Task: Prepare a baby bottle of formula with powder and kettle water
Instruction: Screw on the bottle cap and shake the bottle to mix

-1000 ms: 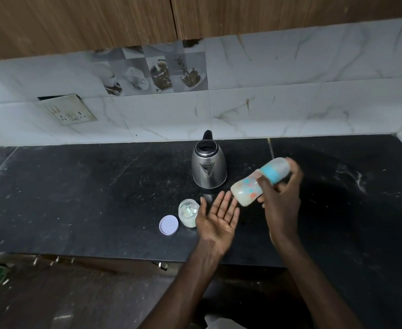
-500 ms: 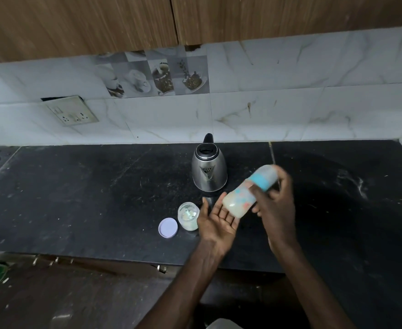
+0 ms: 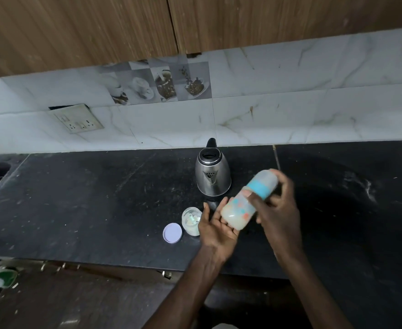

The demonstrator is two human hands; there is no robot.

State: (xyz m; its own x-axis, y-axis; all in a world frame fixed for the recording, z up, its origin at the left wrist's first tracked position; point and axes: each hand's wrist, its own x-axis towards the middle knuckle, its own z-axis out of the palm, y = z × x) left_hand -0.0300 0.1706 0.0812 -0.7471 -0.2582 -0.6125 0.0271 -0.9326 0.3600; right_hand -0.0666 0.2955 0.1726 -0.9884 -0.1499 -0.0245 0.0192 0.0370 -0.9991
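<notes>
Your right grip [image 3: 278,216] curls round the tilted baby bottle [image 3: 236,213], centre-right of the frame; its base touches the palm of your left grip [image 3: 215,229], fingers spread; the kettle [image 3: 212,178] stands just above, on the counter [image 3: 76,198].

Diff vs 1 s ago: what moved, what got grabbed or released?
The baby bottle, gripped throughout by the right hand, swung down and left until its base met the open left hand. Nothing was let go. The kettle, powder jar and lid stayed put.
</notes>
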